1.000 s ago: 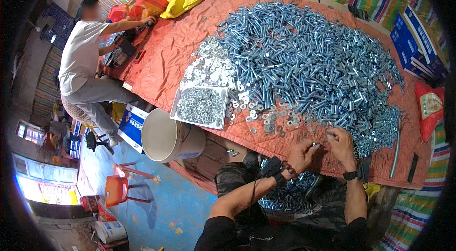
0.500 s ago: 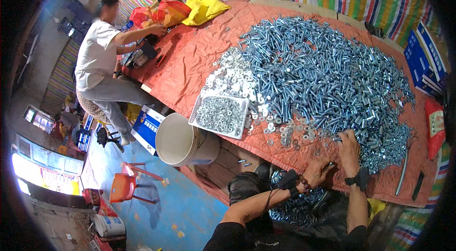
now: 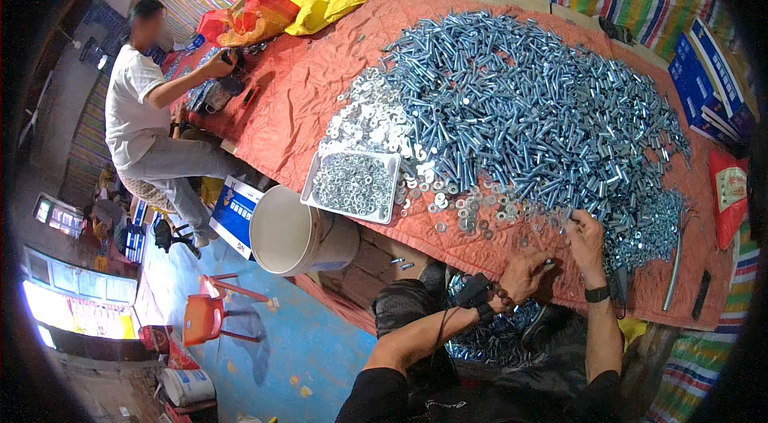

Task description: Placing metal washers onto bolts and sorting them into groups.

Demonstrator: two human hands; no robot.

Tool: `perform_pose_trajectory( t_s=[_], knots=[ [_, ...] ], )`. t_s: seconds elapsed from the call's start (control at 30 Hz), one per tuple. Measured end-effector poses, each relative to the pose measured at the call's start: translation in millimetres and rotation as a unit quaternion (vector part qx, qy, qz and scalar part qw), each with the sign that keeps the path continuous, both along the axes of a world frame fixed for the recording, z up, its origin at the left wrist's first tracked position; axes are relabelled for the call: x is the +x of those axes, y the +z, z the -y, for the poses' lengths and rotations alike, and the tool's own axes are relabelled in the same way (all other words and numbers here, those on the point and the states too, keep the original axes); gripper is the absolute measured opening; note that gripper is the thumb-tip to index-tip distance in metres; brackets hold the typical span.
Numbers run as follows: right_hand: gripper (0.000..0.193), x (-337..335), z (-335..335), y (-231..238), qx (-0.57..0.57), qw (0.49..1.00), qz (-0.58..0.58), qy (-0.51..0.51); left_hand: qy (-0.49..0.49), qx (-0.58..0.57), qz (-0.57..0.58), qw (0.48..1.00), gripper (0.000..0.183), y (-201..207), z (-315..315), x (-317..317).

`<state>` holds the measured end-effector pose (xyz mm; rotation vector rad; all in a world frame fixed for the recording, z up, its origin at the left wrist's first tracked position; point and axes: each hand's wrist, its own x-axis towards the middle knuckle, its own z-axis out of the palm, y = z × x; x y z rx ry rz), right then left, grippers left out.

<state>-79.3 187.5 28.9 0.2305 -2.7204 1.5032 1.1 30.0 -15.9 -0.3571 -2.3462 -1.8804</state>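
At the near edge of the table, my left hand (image 3: pixel 524 275) is closed around a small metal bolt (image 3: pixel 549 262), whose end shows at the fingertips. Just to its right, my right hand (image 3: pixel 586 237) is bent over the cloth with thumb and fingers pinched together. What sits in that pinch is too small to make out. Loose flat washers (image 3: pixel 485 215) lie to the left of my right fingers. Beyond them spreads a large heap of bluish metal bolts (image 3: pixel 528 103), with small nuts (image 3: pixel 648 239) heaped at its right end.
A white tray (image 3: pixel 307 197) of small rings stands at the table's left edge, beside pale washers (image 3: pixel 368 115). Below is a white bucket (image 3: pixel 336 243). More metal parts (image 3: pixel 496 343) lie by my lap. A co-worker (image 3: pixel 140 103) sits at the far left near a yellow bag (image 3: pixel 324 7).
The whole view has shifted slightly, moving the scene up and left. My hands stay near the same spot at the table edge. The co-worker's hand has drawn back from the bags.
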Motion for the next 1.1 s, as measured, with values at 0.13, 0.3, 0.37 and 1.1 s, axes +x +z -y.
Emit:
perform_pose_trajectory(
  t_s=[0.13, 0.3, 0.37, 1.1],
  knots=[
    [0.030, 7, -2, 7, -0.139, 0.981, 0.133, -0.018, -0.007, 0.016, 0.005, 1.000, 0.019, -2, -2, 3],
    [0.038, 10, -4, 13, -0.312, 0.925, 0.216, -0.011, -0.030, -0.002, 0.010, 0.999, 0.026, -14, 0, -2],
    [0.037, 8, 0, 10, -0.355, 0.909, 0.219, -0.004, -0.025, -0.037, 0.020, 0.999, 0.027, 13, 7, -5],
    [0.036, 15, -20, 2, -0.338, 0.918, 0.205, 0.013, 0.007, -0.064, -0.004, 0.998, 0.022, 12, 7, -9]
  ],
)
